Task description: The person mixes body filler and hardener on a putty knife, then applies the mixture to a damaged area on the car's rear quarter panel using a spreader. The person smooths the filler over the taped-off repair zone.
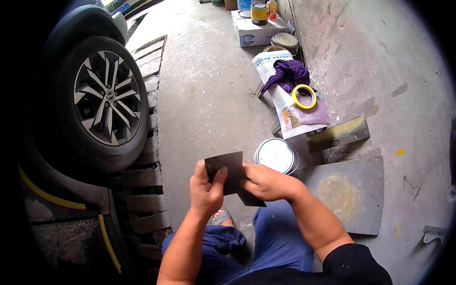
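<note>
The single fisheye view looks forward and down from the head, over nearby hands [207, 188] and floor [204, 99].

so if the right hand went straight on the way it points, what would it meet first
The dark sheet, which it seems to touch now; beyond that, probably the left hand, though depth is unclear.

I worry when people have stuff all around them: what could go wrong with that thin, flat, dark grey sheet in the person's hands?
The left hand has its thumb on the thin, dark grey sheet, which could perhaps crease or slip. The right hand, also on the sheet, looks near the round metal can with a pale lid, so it might bump that.
</note>
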A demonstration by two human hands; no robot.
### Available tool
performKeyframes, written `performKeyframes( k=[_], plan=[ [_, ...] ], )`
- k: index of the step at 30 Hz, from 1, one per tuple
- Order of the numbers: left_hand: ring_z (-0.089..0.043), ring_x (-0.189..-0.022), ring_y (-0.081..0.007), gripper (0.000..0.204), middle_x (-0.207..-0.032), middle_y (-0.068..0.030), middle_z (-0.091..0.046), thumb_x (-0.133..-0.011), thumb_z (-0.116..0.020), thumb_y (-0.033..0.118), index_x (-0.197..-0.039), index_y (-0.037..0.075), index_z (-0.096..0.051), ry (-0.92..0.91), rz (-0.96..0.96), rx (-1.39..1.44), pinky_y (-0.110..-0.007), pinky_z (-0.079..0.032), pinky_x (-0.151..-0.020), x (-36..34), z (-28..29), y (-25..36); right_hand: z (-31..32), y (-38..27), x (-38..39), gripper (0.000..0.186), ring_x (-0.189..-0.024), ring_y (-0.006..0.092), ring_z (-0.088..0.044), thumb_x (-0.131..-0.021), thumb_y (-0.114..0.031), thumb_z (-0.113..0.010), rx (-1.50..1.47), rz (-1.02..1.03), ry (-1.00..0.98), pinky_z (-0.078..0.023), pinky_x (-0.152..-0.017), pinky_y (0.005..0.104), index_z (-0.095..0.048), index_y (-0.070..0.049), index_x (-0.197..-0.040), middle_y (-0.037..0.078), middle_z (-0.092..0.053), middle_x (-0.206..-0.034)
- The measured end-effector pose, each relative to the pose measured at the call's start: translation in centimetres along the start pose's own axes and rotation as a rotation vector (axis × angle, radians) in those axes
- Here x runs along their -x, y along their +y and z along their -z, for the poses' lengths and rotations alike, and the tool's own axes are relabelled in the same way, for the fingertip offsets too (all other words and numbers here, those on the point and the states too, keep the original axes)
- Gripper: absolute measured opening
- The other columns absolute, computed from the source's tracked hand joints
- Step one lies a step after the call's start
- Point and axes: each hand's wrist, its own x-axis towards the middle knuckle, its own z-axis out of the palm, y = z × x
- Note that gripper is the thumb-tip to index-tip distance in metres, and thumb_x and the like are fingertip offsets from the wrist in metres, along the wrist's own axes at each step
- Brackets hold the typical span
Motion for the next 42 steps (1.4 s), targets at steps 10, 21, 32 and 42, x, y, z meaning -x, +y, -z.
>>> performKeyframes(
  k=[10, 21, 32, 42],
  plan=[
    [-0.053, -0.091, -0.0089, 0.019, -0.102, -0.0044, -0.059, -0.096, -0.054, 0.008, -0.112, 0.002, -0.048, 0.041, 0.197, 0.296, -0.026, -0.045, -0.083, -2.0, 4.2, -1.2, 1.0, 6.3, -0.1, 0.051, -0.112, 0.0186, -0.054, -0.093, -0.026, -0.059, -0.253, -0.090, 0.017, -0.043, -0.097, 0.0317, -0.046, 0.003, -0.133, 0.014, -0.058, -0.122],
    [-0.054, -0.086, -0.0072, 0.012, -0.095, -0.0025, -0.059, -0.098, -0.051, 0.011, -0.106, 0.003, -0.050, 0.049, 0.308, 0.369, -0.024, -0.046, -0.079, -2.7, 4.3, -1.3, -1.0, 11.1, -1.7, 0.041, -0.099, 0.0221, -0.060, -0.089, -0.025, -0.060, 0.053, -0.256, 0.386, -0.046, -0.089, 0.0328, -0.055, 0.001, -0.121, 0.018, -0.063, -0.109],
    [-0.050, -0.066, -0.0089, 0.033, -0.074, -0.0009, -0.055, -0.099, -0.050, 0.030, -0.085, 0.002, -0.058, -0.138, 0.345, -0.140, -0.025, -0.042, -0.061, -2.0, 4.4, -3.6, -0.3, 5.8, 0.5, 0.027, -0.078, 0.0194, -0.063, -0.085, -0.026, -0.068, -0.099, -0.270, 0.202, -0.049, -0.072, 0.0319, -0.065, -0.003, -0.099, 0.013, -0.067, -0.083],
    [-0.046, -0.071, -0.0051, 0.019, -0.075, 0.0041, -0.056, -0.093, -0.062, 0.018, -0.088, 0.000, -0.061, -0.448, 0.463, -0.190, -0.023, -0.041, -0.064, -1.5, 1.3, -2.6, 0.3, 4.9, 0.8, 0.028, -0.073, 0.0296, -0.064, -0.089, -0.032, -0.061, 0.036, -0.107, 0.122, -0.049, -0.067, 0.0359, -0.065, -0.005, -0.092, 0.017, -0.065, -0.076]
  ],
)
